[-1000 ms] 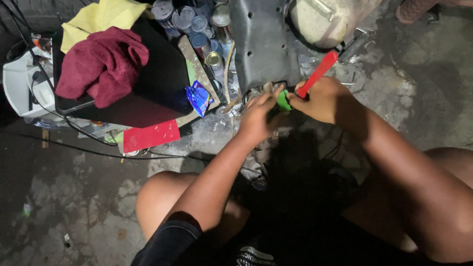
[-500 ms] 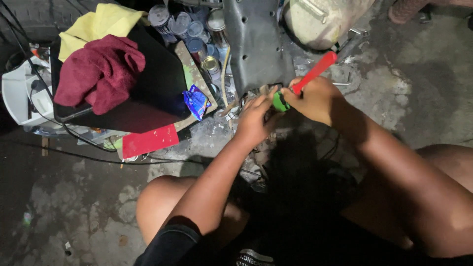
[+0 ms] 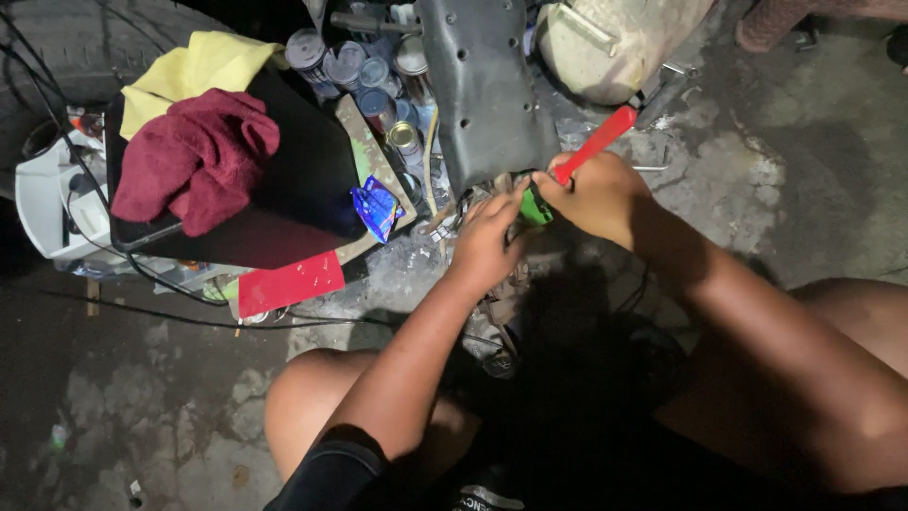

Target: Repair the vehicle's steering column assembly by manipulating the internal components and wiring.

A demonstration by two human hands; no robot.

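The right hand (image 3: 596,194) is closed around a tool with a red handle (image 3: 598,142) and a green collar (image 3: 535,208), its working end pressed in at the lower edge of a dark grey metal part (image 3: 482,90) pierced with small holes. The left hand (image 3: 484,241) sits just beside it, fingers curled onto a tangle of small metal bits and wires (image 3: 454,216) under that same edge — its grip looks closed, though exactly what it pinches is too cluttered to tell. As a judgement, the work seems to be in mid-course: tool engaged, part not yet freed or shifted, loose pieces lying about. The person crouches on a stained, cracked concrete floor (image 3: 757,180), knees showing at the bottom. To the left a black box (image 3: 293,180) carries a maroon cloth (image 3: 194,156) and a yellow cloth (image 3: 199,66), with a red card (image 3: 288,282) at its foot and a blue wrapper (image 3: 376,208) beside it. Spray-can tops (image 3: 364,71) cluster behind, a pale rounded tank (image 3: 615,47) stands at the top, and a tyre (image 3: 76,38) fills the upper left corner — a dim workshop corner.
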